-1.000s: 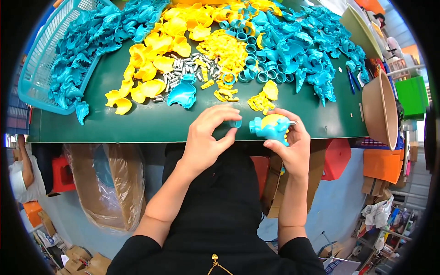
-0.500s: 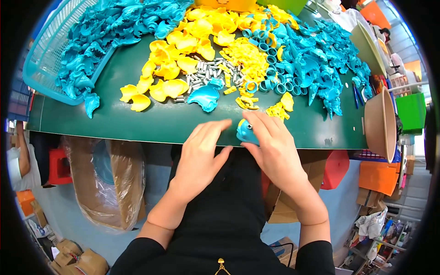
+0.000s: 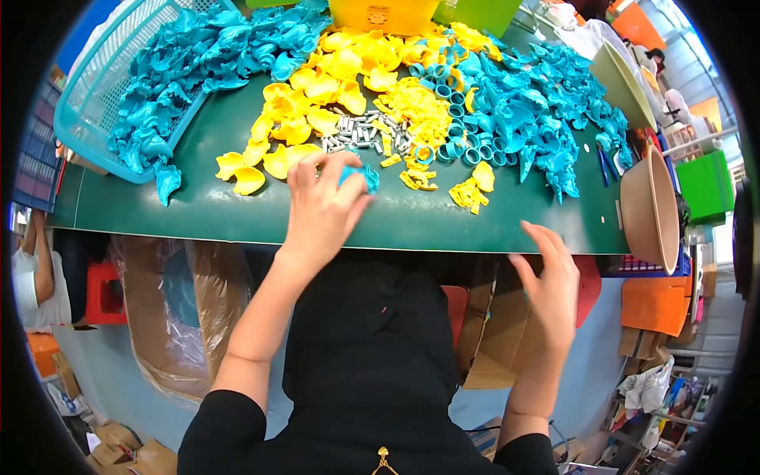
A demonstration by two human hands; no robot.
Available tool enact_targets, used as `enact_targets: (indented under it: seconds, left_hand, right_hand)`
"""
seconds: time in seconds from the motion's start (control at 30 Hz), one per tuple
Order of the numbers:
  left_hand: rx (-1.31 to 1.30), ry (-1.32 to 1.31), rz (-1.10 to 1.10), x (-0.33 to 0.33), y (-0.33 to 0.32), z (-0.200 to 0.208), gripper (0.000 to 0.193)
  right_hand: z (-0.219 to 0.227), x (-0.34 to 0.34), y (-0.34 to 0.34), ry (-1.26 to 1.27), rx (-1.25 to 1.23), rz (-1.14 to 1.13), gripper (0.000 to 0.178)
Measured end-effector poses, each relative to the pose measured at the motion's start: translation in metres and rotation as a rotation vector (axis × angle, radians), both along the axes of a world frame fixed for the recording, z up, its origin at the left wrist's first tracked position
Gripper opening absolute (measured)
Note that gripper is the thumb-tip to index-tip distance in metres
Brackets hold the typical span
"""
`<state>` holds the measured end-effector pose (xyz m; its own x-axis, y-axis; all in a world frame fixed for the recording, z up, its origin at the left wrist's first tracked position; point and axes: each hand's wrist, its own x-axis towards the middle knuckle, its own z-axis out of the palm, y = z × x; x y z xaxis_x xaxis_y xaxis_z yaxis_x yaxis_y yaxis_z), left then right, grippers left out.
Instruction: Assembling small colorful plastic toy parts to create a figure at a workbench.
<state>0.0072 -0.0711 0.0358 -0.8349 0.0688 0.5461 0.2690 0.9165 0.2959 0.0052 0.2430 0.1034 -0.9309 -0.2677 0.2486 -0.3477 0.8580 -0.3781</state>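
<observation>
My left hand (image 3: 321,210) reaches over the table with fingers curled down on a curved blue plastic shell piece (image 3: 362,180); its fingers and knuckles partly cover the piece. Empty and with fingers apart, my right hand (image 3: 552,277) hangs at the table's front edge, above an open cardboard box (image 3: 503,348). Just beyond the left hand lie yellow shell pieces (image 3: 286,101) and small silver metal cylinders (image 3: 360,131). Small yellow parts (image 3: 419,111) are heaped right of the cylinders, beside blue rings (image 3: 480,150).
A blue basket (image 3: 79,131) of blue shell pieces stands at the left. More blue pieces (image 3: 546,119) pile up at the right, near pliers (image 3: 607,165) and a tan basin (image 3: 653,210). Below the table, a plastic-lined carton (image 3: 210,317) sits beside a red stool (image 3: 104,293).
My right hand has let go of the small blue-and-yellow part and moved right, off the table edge. My left hand has moved forward and left onto the blue shell piece.
</observation>
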Motion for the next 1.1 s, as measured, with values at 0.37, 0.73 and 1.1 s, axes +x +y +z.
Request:
enact_targets:
  seconds: [0.37, 0.73, 1.1]
  left_hand:
    - [-0.028, -0.132, -0.216, 0.028, 0.022, -0.008, 0.047]
    - [-0.029, -0.037, -0.267, 0.022, 0.04, -0.019, 0.04]
    - [-0.022, -0.035, -0.296, 0.019, 0.039, -0.019, 0.026]
  right_hand:
    - [-0.085, -0.076, -0.131, 0.359, -0.205, 0.174, 0.013]
    - [-0.087, -0.011, -0.106, 0.114, -0.478, 0.163, 0.013]
    - [-0.083, -0.01, -0.111, 0.134, -0.372, 0.139, 0.015]
